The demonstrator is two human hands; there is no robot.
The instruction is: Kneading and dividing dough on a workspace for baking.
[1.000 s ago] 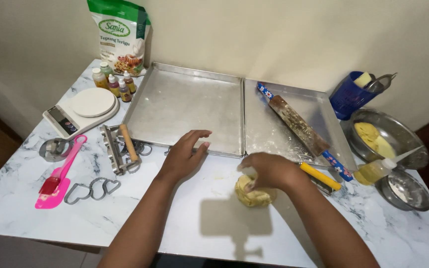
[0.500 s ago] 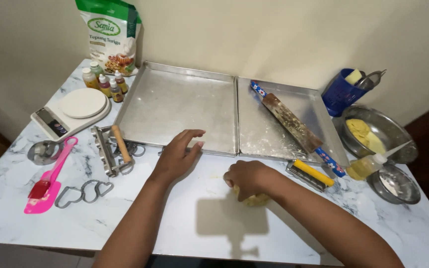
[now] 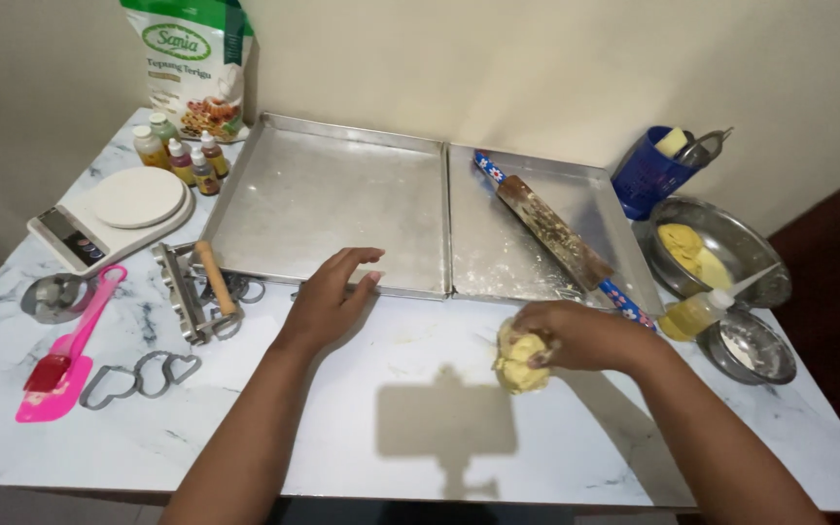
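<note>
Green-and-white flour bag (image 3: 193, 66) stands back-left by the wall. Right hand (image 3: 576, 335) now grips the yellow dough lump (image 3: 519, 358) further right on the counter (image 3: 362, 428); left hand (image 3: 328, 299) stays open, flat, empty.

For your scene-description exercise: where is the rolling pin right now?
In the head view, the rolling pin lies diagonally in the right-hand baking tray, beyond the right hand and left of the blue cup.

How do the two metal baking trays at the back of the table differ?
The left tray is bare apart from a faint dusting; the right tray holds a rolling pin lying diagonally and shows more flour. The left hand rests by the left tray's front rim; the right tray has no hand at it. Both are shallow, silver and rectangular.
</note>
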